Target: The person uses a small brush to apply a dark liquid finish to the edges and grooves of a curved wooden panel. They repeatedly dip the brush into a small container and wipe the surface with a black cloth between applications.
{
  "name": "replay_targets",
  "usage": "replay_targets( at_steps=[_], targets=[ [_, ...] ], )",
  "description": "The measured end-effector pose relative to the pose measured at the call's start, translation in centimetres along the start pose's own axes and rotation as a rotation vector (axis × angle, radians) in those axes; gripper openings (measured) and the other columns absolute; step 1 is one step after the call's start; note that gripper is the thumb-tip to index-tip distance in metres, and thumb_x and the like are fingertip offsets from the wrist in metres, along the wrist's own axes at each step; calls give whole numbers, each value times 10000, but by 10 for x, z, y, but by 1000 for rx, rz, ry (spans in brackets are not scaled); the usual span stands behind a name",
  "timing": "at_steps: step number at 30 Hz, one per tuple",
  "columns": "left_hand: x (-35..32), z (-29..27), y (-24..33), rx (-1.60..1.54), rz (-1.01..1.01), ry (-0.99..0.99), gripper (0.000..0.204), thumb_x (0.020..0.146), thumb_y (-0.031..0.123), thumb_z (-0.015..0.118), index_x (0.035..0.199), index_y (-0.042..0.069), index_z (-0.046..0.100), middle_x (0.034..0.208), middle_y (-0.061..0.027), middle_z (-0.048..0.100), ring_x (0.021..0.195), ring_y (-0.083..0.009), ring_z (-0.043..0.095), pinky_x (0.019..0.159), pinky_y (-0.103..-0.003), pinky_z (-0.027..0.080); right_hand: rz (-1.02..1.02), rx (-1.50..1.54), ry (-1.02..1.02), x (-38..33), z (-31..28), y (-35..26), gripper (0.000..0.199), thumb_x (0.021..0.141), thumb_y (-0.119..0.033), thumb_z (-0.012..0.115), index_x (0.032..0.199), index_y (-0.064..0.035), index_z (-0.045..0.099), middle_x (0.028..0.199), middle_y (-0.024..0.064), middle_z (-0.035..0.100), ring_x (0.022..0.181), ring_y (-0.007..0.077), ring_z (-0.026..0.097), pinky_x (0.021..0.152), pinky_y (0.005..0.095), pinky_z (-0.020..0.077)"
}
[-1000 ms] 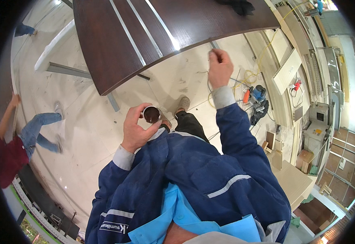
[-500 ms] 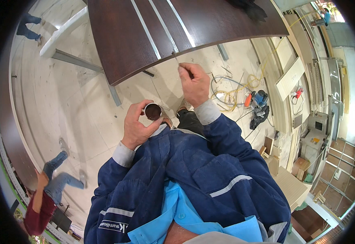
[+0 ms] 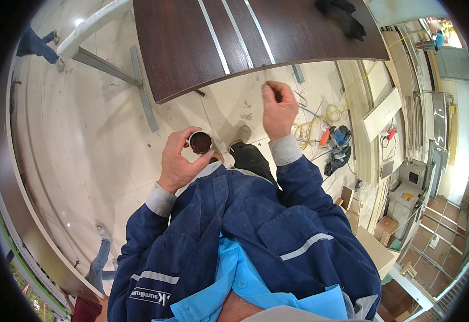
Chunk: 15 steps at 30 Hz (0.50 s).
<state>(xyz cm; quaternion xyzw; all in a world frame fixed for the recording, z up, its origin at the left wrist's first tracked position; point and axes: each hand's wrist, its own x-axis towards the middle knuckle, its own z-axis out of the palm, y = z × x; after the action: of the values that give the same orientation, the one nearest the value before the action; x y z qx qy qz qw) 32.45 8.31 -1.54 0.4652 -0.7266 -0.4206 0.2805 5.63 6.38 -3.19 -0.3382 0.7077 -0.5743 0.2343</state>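
Observation:
My left hand point(image 3: 180, 163) holds a small round cup point(image 3: 200, 142) with a pale rim, its fingers wrapped round the side. Dark brown stuff shows inside the cup. My right hand point(image 3: 280, 110) is closed in a pinch just below the near edge of a dark brown wood-grain panel point(image 3: 181, 53), apart from it. Between its fingertips is a thin stick, hardly visible at this moment. Three pale metallic strips point(image 3: 236, 35) run across the panel's top. Black gloves point(image 3: 344, 16) lie at its far right.
Grey metal legs point(image 3: 144, 91) stand under the panel. On the floor at right are an orange and blue power tool point(image 3: 337, 137), a black bag point(image 3: 337, 160) and a yellow cord point(image 3: 334, 112). Long pale boards point(image 3: 366, 102) line the right side. Other people's legs point(image 3: 41, 48) show at left.
My right hand has moved right along the panel edge, and the stick's tip no longer touches the edge. My view has shifted slightly. A person at lower left has moved mostly out of sight.

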Motion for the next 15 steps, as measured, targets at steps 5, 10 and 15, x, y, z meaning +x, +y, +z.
replay_targets(
  at_steps=[5,10,15],
  targets=[
    [3,5,0,-10,-11,43,546,782,234,899,1262,88,683,1087,-82,691,969,-230,662,838,-349,541,-64,-90,-109,8,-8,8,170,981,-123,741,1101,-4,755,975,106,740,847,173,681,772,313,551],
    [7,8,7,-15,-57,48,549,777,224,902,1263,91,684,1087,-80,696,979,-238,661,843,-357,540,-93,-61,-41,17,-18,13,181,1004,-124,728,1127,7,744,976,98,733,856,164,685,772,305,554],
    [16,3,4,60,-54,54,558,778,250,894,1271,96,682,1109,-86,704,984,-246,654,842,-368,535,-55,29,-10,23,-17,3,168,1006,-106,725,1129,8,732,987,80,715,858,138,664,767,289,553]
  ],
)
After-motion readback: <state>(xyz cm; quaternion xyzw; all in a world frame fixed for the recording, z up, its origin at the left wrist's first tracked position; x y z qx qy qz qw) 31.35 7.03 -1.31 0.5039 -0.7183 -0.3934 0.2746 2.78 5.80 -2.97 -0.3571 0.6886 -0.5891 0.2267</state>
